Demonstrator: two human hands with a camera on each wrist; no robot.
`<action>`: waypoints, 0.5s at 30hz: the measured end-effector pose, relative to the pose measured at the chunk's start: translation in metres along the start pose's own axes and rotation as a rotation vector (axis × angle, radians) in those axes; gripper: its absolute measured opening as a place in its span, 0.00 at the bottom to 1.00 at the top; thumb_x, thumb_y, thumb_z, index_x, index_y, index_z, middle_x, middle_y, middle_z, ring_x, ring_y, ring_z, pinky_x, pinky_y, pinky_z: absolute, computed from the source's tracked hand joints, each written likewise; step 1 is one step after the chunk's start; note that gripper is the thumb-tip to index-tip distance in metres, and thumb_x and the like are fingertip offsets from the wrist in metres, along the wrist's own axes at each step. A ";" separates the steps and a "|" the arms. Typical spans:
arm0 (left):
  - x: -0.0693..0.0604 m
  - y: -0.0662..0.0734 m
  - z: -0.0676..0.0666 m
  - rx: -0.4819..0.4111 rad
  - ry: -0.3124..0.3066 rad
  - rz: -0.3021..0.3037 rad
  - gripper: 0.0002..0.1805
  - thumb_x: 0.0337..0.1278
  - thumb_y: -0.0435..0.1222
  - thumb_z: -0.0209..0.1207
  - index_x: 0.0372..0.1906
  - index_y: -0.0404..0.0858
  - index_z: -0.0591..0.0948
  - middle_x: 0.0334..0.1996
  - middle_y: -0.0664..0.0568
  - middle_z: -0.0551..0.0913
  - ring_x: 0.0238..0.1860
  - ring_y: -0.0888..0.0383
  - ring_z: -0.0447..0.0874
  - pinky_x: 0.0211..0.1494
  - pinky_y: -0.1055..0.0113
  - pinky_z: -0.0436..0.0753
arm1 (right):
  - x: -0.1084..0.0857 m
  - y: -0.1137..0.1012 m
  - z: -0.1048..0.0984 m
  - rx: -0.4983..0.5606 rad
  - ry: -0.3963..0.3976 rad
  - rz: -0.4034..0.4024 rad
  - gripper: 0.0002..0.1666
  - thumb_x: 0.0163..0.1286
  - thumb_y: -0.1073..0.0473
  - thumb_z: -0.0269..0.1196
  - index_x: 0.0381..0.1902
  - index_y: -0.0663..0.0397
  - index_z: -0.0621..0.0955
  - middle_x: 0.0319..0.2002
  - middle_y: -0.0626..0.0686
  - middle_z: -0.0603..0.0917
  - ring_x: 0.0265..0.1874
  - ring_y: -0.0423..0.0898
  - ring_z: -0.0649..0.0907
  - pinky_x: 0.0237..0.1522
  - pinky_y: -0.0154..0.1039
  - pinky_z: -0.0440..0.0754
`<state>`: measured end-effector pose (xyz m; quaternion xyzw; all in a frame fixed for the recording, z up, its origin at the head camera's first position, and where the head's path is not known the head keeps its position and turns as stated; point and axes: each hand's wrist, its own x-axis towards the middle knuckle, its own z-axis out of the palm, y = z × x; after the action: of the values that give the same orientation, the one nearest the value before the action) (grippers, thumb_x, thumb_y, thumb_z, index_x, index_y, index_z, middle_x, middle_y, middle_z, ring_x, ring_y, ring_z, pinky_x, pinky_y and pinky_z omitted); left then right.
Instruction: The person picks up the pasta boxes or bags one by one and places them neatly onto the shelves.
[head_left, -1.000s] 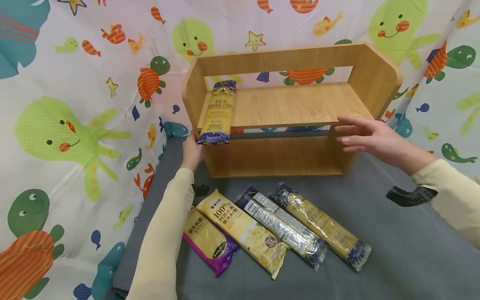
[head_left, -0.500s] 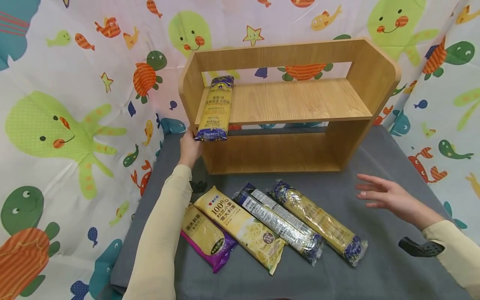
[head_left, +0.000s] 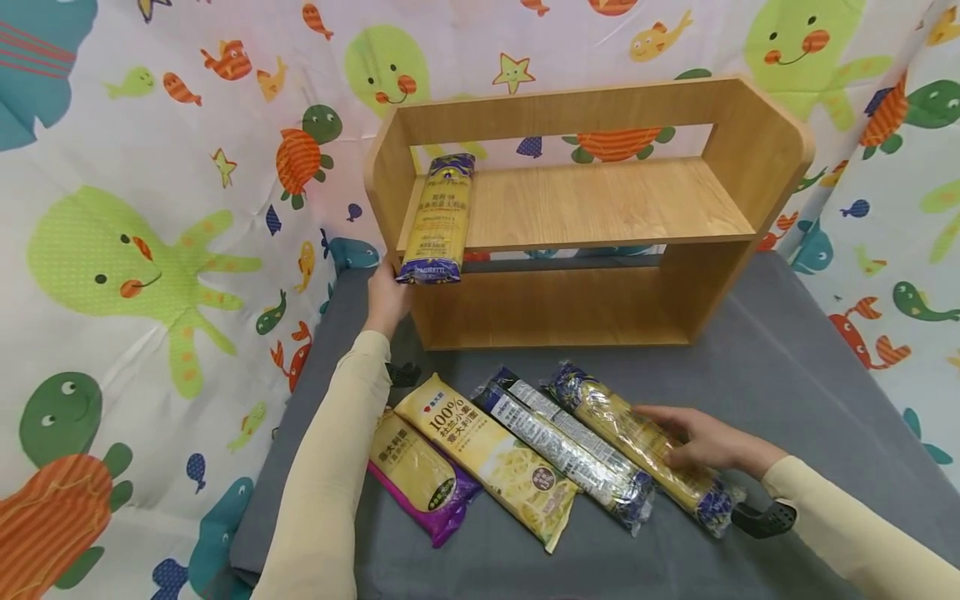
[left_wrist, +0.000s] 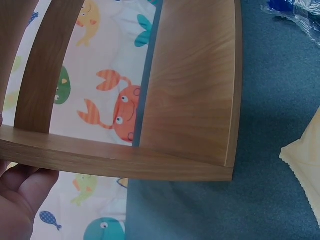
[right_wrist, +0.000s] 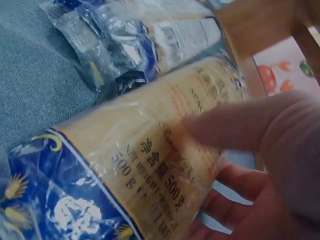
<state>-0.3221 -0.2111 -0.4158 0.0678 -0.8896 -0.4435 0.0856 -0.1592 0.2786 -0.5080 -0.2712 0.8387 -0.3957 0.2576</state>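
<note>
My left hand grips the left side panel of a wooden shelf; in the left wrist view fingers wrap the panel's edge. A spaghetti pack leans on the upper board at the left, its lower end jutting over the front edge. Lower right, my right hand holds the rightmost spaghetti pack lying on the grey cloth. In the right wrist view the thumb lies over that pack and the other fingers curl along its side, partly hidden.
Left of the held pack lie a blue-ended pasta pack, a yellow pasta pack and a purple-edged pasta pack, side by side on the grey cloth. A cartoon-printed curtain surrounds the back and sides.
My right hand has come down from beside the shelf, swung out to the right, then moved left onto the rightmost spaghetti pack. The left hand has kept its grip on the shelf.
</note>
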 end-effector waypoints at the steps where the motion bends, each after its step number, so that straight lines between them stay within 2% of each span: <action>1: 0.000 0.000 0.000 -0.001 -0.002 -0.003 0.32 0.76 0.52 0.50 0.77 0.44 0.63 0.71 0.42 0.74 0.64 0.43 0.80 0.69 0.45 0.77 | 0.001 -0.002 0.000 -0.033 -0.012 -0.001 0.49 0.57 0.70 0.67 0.76 0.63 0.64 0.69 0.73 0.70 0.61 0.65 0.77 0.49 0.32 0.79; 5: 0.001 0.002 -0.001 -0.004 0.008 0.001 0.31 0.76 0.51 0.50 0.77 0.44 0.64 0.71 0.42 0.74 0.65 0.43 0.79 0.70 0.45 0.77 | 0.002 -0.012 0.000 -0.107 -0.038 -0.003 0.54 0.45 0.75 0.66 0.75 0.56 0.68 0.60 0.66 0.73 0.51 0.50 0.72 0.40 0.34 0.74; 7: 0.001 0.003 -0.001 -0.002 0.013 0.010 0.31 0.76 0.51 0.51 0.76 0.43 0.65 0.71 0.41 0.75 0.65 0.43 0.79 0.69 0.45 0.77 | 0.004 -0.016 0.000 -0.125 -0.044 -0.008 0.55 0.42 0.77 0.65 0.75 0.56 0.69 0.58 0.65 0.74 0.51 0.51 0.73 0.38 0.34 0.75; 9: 0.001 0.003 -0.001 0.001 0.016 0.020 0.31 0.76 0.51 0.51 0.75 0.43 0.66 0.70 0.41 0.76 0.64 0.42 0.80 0.68 0.45 0.78 | 0.005 -0.018 0.000 -0.112 -0.056 0.001 0.57 0.40 0.79 0.64 0.75 0.57 0.69 0.60 0.69 0.74 0.52 0.52 0.74 0.34 0.34 0.78; 11: 0.001 0.002 0.000 0.004 0.023 0.027 0.29 0.76 0.51 0.51 0.72 0.42 0.68 0.67 0.40 0.78 0.61 0.42 0.82 0.65 0.45 0.80 | 0.006 -0.019 0.000 -0.069 -0.085 0.025 0.58 0.40 0.81 0.62 0.75 0.57 0.68 0.66 0.73 0.72 0.46 0.48 0.78 0.26 0.33 0.79; 13: 0.000 0.000 0.000 0.008 0.031 0.038 0.27 0.76 0.50 0.51 0.70 0.41 0.69 0.64 0.39 0.80 0.58 0.42 0.83 0.61 0.45 0.82 | 0.007 -0.019 0.000 -0.010 -0.106 0.055 0.60 0.39 0.83 0.60 0.76 0.57 0.66 0.71 0.74 0.68 0.36 0.43 0.79 0.20 0.34 0.79; 15: 0.000 -0.002 0.001 0.008 0.041 0.052 0.25 0.76 0.49 0.51 0.68 0.40 0.70 0.62 0.38 0.81 0.56 0.42 0.84 0.59 0.44 0.83 | 0.006 -0.019 0.001 0.051 -0.125 0.079 0.60 0.40 0.84 0.59 0.77 0.57 0.65 0.74 0.75 0.64 0.24 0.39 0.77 0.16 0.35 0.78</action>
<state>-0.3221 -0.2115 -0.4182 0.0542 -0.8908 -0.4363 0.1150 -0.1583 0.2637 -0.4950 -0.2556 0.8208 -0.3888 0.3314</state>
